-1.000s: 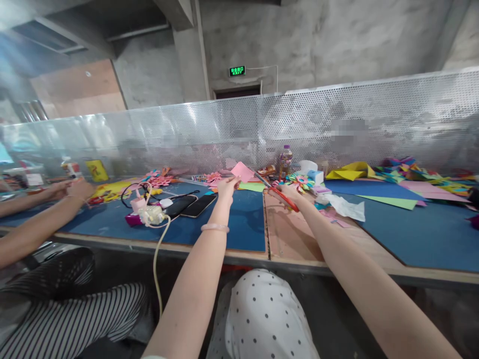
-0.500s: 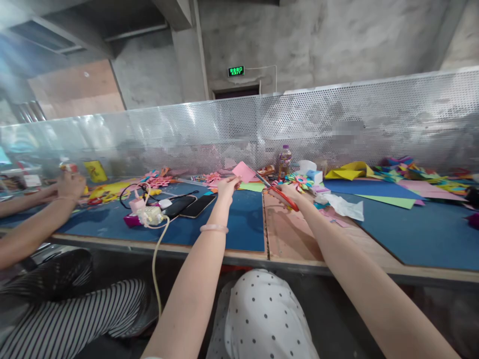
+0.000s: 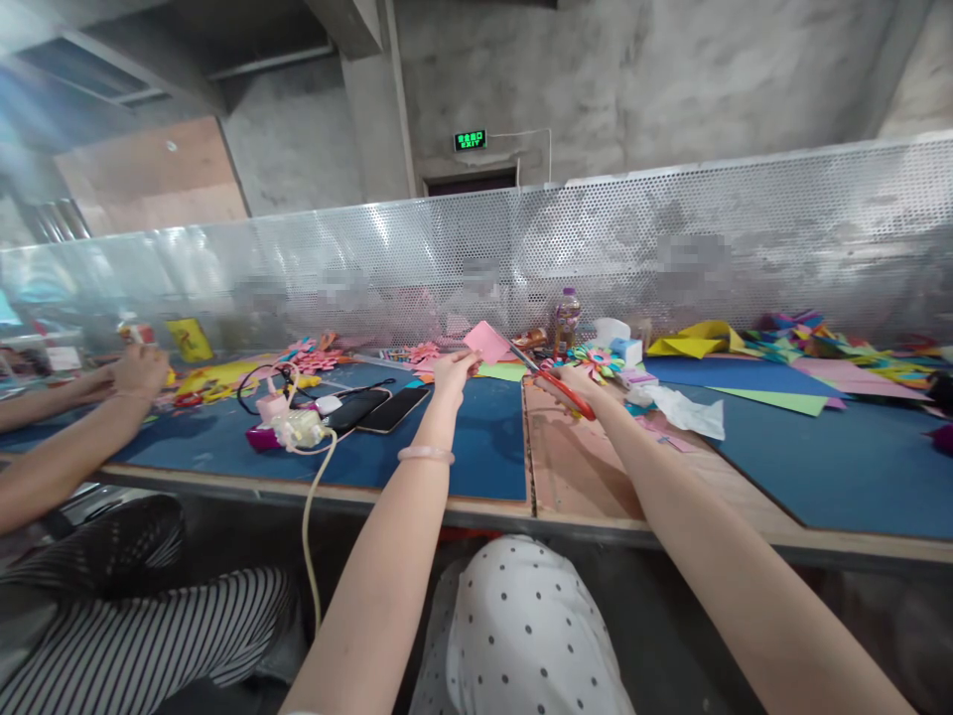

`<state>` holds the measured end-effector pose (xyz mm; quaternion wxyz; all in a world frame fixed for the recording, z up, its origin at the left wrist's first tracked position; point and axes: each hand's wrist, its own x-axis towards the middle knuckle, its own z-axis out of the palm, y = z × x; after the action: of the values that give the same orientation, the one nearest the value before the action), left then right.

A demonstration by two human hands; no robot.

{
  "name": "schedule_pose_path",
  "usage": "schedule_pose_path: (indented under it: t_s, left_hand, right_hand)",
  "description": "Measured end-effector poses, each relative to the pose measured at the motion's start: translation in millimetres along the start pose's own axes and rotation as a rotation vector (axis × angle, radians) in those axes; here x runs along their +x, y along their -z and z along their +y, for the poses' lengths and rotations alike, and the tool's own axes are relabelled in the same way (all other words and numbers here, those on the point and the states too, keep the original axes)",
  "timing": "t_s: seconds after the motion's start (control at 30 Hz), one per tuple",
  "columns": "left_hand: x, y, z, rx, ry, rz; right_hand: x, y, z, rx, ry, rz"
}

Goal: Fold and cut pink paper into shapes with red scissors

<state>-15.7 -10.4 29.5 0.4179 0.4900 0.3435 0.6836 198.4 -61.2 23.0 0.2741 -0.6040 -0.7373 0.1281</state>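
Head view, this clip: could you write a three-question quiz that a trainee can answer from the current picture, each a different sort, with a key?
1. Which hand holds the red-handled scissors?
2. True or false, of the pink paper: it lies flat on the table.
3. Fill in the missing colour: the bottle has a ____ cap.

Key:
1. The right hand.
2. False; the left hand holds it up.
3. Purple.
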Motion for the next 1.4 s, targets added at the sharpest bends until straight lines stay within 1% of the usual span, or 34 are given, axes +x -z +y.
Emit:
schedule_pose_path:
  t_s: [0.3,0.67,0.97,1.13,1.4]
  left_hand:
    - [0.3,-0.1,-1.8,-0.026,-0.004,-0.022]
    - [1.4,-1.3,-3.9,-0.022,0.003,0.005]
    - [-0.8,-1.1,-0.6,-0.005,-0.001,-0.037]
    - [0.4,-0.8,-1.2,0.006,0.011,-0.031]
    - [-1.5,-0.9,0.7,0.012,0.011,-0.022]
  right_hand:
    - [-1.7,2.0,-0.6,0.039,-0.001,-0.015]
    - [-0.8,0.5,3.4,0.026,0.028,0.008]
    - [-1.7,2.4,2.6,0.062,0.041,0.000]
    - [-3.6,3.6,0.8,0.054,0.027,-0.003]
    - [-8.3,6.2,-2.7,-0.002,0.070,-0.003]
